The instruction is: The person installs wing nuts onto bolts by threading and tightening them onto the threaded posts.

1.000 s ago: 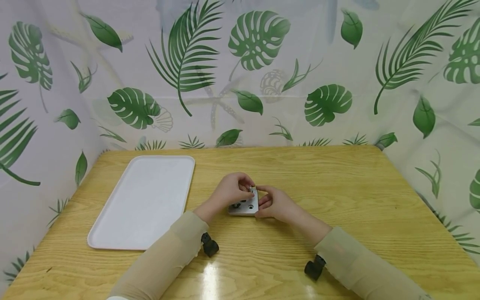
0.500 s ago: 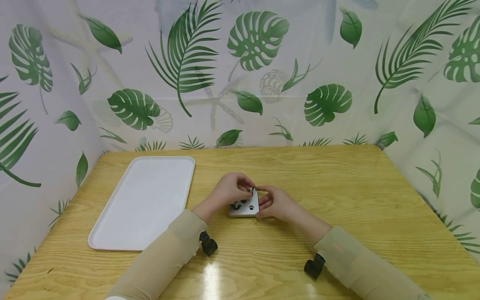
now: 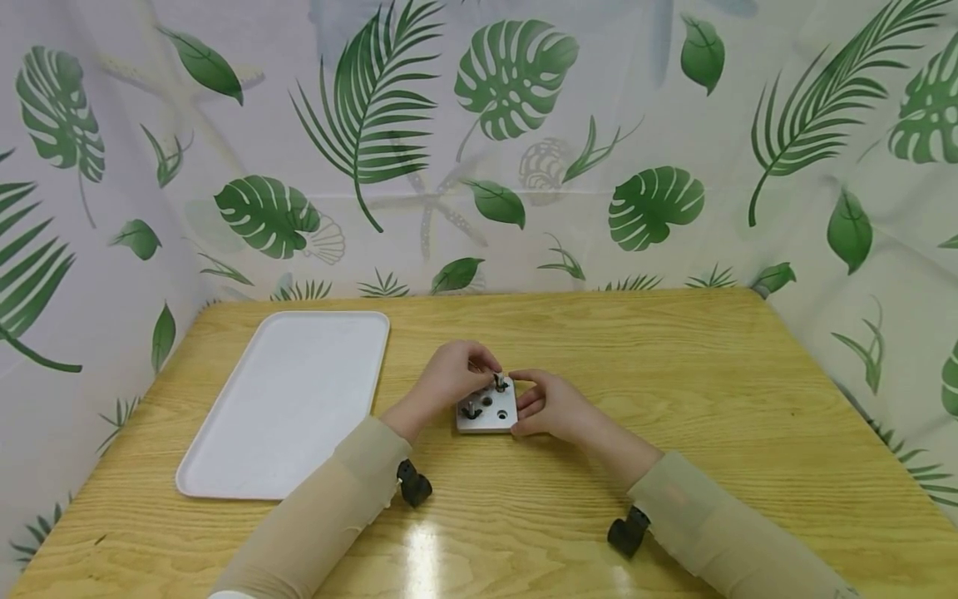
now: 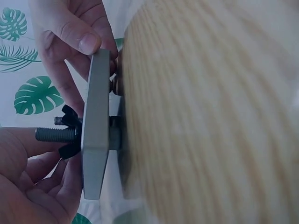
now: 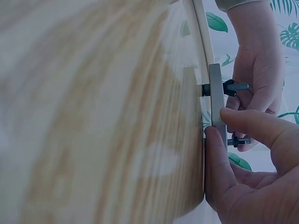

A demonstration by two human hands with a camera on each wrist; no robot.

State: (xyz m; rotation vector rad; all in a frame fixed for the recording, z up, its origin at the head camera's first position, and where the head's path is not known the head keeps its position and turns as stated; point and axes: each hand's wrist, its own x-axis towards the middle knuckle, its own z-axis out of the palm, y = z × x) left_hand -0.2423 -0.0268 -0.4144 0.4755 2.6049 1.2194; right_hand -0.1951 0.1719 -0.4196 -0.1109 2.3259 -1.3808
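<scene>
A small square metal plate (image 3: 486,426) with holes lies raised on bolt heads over the table. Bolts stick up from two opposite corners, each carrying a black wing nut (image 3: 471,413). My left hand (image 3: 454,374) has its thumb and fingertips right at the far-corner wing nut (image 3: 501,385). In the right wrist view, that wing nut (image 5: 235,140) sits low on its bolt against the plate. My right hand (image 3: 557,405) grips the plate's right edge, thumb at the near corner and index finger at the far one. The left wrist view shows the near bolt (image 4: 52,135) upright through its wing nut.
A white rectangular tray (image 3: 299,391) lies to the left, partly behind my left sleeve. The wooden table (image 3: 674,358) reaches back to a leaf-patterned cloth (image 3: 569,241). Black wrist cameras (image 3: 627,532) hang under both forearms.
My left hand has shifted slightly left and back, uncovering the far-corner wing nut and the plate's centre hole. The right hand stays in place on the plate.
</scene>
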